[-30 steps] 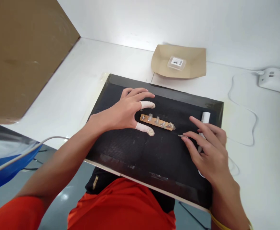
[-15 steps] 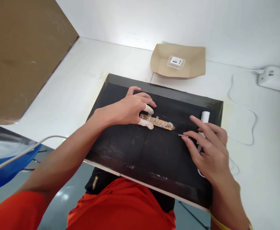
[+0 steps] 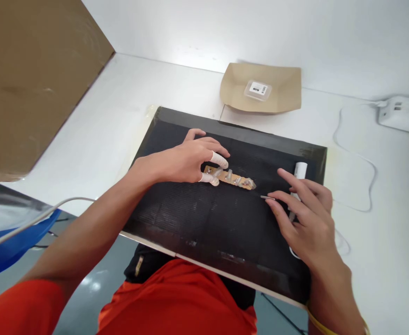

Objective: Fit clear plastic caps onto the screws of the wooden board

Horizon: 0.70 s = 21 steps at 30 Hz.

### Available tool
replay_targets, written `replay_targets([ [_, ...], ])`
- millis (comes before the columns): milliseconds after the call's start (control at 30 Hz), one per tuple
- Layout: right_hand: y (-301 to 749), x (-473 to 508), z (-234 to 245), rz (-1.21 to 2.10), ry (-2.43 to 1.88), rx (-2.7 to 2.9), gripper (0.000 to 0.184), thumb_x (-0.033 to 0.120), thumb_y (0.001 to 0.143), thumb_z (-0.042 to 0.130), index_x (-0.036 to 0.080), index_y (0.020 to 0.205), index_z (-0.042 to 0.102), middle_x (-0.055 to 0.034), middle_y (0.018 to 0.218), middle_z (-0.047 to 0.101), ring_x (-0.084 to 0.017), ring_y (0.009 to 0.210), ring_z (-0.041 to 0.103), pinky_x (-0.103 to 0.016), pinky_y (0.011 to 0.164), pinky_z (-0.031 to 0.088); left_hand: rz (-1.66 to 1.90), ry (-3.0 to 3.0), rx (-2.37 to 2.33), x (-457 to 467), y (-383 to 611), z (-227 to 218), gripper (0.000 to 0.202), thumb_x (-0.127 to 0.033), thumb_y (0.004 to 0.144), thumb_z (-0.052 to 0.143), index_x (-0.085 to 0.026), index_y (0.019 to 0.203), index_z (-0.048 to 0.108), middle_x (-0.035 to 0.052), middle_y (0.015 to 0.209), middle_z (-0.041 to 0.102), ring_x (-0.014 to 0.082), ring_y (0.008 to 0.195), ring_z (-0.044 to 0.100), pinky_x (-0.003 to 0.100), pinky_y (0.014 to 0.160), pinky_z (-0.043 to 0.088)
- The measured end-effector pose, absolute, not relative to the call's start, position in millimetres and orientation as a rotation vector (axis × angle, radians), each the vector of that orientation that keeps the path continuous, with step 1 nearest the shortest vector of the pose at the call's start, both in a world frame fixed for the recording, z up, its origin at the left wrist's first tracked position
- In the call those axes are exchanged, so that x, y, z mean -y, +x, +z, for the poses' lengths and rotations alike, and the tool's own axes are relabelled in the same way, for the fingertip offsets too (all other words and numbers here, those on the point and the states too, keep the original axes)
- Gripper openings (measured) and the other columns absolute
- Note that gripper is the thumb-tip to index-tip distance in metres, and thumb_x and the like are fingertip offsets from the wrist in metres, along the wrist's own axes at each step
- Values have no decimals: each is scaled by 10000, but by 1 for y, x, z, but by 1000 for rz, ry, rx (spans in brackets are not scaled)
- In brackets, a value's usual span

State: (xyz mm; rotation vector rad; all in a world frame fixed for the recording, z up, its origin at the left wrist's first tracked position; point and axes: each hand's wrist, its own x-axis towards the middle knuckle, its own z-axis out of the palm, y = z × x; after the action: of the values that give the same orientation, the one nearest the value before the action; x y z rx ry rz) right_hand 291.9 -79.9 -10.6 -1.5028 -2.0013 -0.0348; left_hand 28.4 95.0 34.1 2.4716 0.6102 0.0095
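The lower middle of the black mat [image 3: 204, 223] lies bare between the two hands, an open lane from its near edge up to the brown strip [image 3: 237, 179]. At centre the left hand [image 3: 185, 160] pinches the strip's left end and blocks approach from that side. The right hand [image 3: 305, 223], fingers spread, covers part of the white tool [image 3: 299, 170] and closes the mat's right side. Bare worktop [image 3: 120, 121] runs left of the mat, bounded at upper left by a cardboard box [image 3: 33, 79]. Behind the mat sits a paper tray [image 3: 284, 93]; at right lie a looping cable [image 3: 375, 179] and a power strip [image 3: 403, 116].
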Motion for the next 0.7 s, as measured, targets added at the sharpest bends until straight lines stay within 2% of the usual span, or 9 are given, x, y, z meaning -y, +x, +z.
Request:
replay_targets([
  [233,292,81,-10,-22,-1514,1993,231,96,853,784,189,1045,696,-137,1428,656,-301,1146,611,-508,998,530,16,2461,-620,-94,27,33,355,-295,860,808,-233,1199,724,76,1428,671,262,1378,565,462,1204,89],
  [467,291,79,-10,-26,-1506,1998,227,99,860,779,186,1051,693,-142,1421,661,-303,1143,616,-506,985,536,18,2488,-607,-95,27,31,264,-280,883,774,-228,1140,743,74,1418,680,258,1357,582,466,1205,100],
  [700,292,80,-10,-29,-1517,2008,222,106,871,770,198,1057,691,-128,1438,651,-304,1147,616,-513,984,536,-11,2487,-586,-93,27,33,273,-221,912,684,-247,1179,736,63,1422,677,252,1353,582,463,1211,102],
])
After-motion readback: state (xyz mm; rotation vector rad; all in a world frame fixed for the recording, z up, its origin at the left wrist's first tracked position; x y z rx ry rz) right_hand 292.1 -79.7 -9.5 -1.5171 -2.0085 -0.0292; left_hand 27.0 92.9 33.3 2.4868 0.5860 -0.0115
